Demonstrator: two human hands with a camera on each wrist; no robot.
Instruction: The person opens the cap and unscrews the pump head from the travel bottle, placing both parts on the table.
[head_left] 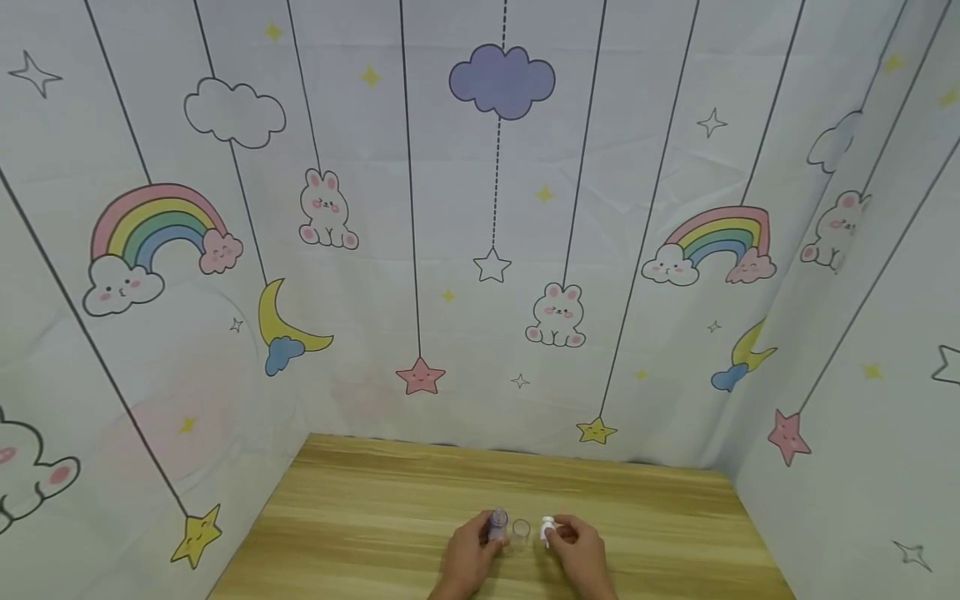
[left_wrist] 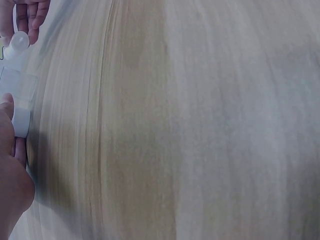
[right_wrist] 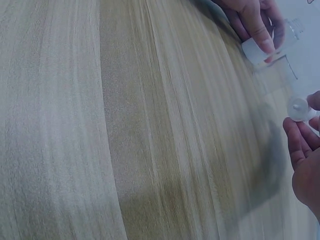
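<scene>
My left hand [head_left: 468, 552] grips a small bottle [head_left: 497, 523] by its side; the bottle looks purplish in the head view. In the right wrist view the bottle [right_wrist: 254, 51] has a clear threaded neck with nothing on it. My right hand [head_left: 582, 550] pinches a small white bottle top [head_left: 548, 527], perhaps a spray or pump head, between thumb and fingers. Its round end [right_wrist: 298, 108] shows in the right wrist view. Between the two hands a clear cylindrical cover [head_left: 521, 528] stands on the table, apart from the right hand and close beside the bottle.
The wood-grain table [head_left: 360, 517] extends around both hands. A white printed cloth [head_left: 465, 183] with clouds, stars, rabbits and rainbows hangs behind the table and along both sides.
</scene>
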